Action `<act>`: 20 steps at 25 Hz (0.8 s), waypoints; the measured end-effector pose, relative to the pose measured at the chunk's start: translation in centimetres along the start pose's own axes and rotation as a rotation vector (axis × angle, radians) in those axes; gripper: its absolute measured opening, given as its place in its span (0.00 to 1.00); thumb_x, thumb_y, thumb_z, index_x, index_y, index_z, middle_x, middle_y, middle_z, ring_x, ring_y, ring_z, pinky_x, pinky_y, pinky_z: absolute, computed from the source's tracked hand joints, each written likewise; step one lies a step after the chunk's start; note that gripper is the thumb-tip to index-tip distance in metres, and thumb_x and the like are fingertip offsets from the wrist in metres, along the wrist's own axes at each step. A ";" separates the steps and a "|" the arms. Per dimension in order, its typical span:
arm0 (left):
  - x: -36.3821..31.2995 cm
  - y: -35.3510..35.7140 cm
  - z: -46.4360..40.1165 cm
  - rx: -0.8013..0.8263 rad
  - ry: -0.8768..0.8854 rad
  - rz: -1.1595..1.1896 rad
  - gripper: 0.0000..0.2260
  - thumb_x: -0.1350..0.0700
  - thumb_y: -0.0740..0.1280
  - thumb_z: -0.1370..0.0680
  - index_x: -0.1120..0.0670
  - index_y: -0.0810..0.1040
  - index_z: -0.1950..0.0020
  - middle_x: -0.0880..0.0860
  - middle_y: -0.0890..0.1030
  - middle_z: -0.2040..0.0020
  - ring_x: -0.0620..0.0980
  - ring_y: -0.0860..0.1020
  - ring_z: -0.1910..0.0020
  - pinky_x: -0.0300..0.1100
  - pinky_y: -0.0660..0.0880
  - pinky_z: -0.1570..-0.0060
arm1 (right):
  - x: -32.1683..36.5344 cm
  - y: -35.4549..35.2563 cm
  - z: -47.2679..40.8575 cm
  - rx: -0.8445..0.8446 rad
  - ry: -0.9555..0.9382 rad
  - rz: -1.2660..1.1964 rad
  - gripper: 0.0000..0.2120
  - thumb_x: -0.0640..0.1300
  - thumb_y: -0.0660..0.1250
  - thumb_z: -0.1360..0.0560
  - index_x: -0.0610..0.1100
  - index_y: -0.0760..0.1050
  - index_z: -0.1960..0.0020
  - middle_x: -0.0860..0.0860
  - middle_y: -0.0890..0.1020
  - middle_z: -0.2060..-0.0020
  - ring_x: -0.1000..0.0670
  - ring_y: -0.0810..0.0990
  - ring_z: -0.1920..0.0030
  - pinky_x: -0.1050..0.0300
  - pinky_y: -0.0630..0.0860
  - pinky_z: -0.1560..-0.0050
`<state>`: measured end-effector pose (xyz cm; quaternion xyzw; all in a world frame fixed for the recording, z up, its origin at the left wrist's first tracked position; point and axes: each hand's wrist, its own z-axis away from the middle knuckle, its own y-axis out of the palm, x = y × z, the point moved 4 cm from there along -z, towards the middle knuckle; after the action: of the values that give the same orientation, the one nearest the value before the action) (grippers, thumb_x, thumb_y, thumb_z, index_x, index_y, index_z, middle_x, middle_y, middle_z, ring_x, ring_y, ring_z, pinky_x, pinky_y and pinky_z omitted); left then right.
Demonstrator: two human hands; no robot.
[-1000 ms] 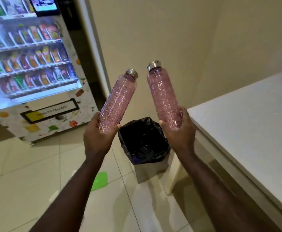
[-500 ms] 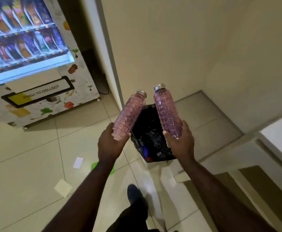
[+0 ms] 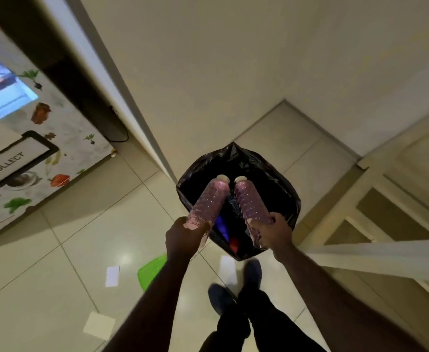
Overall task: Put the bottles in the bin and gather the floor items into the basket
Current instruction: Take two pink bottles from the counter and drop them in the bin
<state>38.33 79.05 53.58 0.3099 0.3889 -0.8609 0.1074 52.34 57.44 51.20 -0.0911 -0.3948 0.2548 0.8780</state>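
The vending machine [image 3: 17, 158] stands at far left on the tiled floor [image 3: 55, 262]. The bin [image 3: 288, 196], lined in black, sits ahead of your shoes [image 3: 252, 271]. Your left hand [image 3: 182, 238] holds the left bottle [image 3: 209, 199] by its base, fingers curled round it; your right hand [image 3: 274, 231] grips the right bottle [image 3: 250, 201] likewise. Both bottles tilt caps-forward over the bin's mouth. A green sheet [image 3: 152, 271] and two paper slips [image 3: 112, 276] lie on the floor, left of your feet.
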 end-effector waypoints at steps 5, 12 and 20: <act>0.8 3.4 -5.3 0.103 -0.079 0.032 0.25 0.37 0.71 0.37 0.52 0.80 0.47 0.52 0.83 0.50 0.52 0.78 0.53 0.41 0.72 0.55 | -2.6 3.9 -5.9 0.010 0.200 -0.105 0.30 0.50 0.79 0.35 0.41 0.73 0.38 0.46 0.80 0.56 0.45 0.83 0.59 0.53 0.81 0.61; 1.8 10.0 -12.8 0.119 0.162 -0.190 0.32 0.40 0.72 0.30 0.47 0.69 0.29 0.56 0.81 0.40 0.56 0.80 0.45 0.49 0.78 0.46 | -7.8 8.9 -15.7 -0.010 0.222 0.007 0.29 0.50 0.75 0.31 0.40 0.71 0.35 0.44 0.80 0.53 0.42 0.82 0.53 0.50 0.80 0.51; 3.8 18.6 -20.5 0.209 0.369 -0.738 0.31 0.35 0.67 0.29 0.49 0.70 0.31 0.58 0.79 0.43 0.60 0.79 0.45 0.49 0.77 0.53 | -13.6 15.1 -24.9 0.034 0.136 0.334 0.29 0.51 0.75 0.30 0.42 0.71 0.33 0.39 0.81 0.42 0.38 0.81 0.43 0.46 0.78 0.41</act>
<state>52.52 81.84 29.67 0.3081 0.3971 -0.8066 -0.3111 57.47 64.23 20.23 -0.1577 -0.3096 0.3971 0.8495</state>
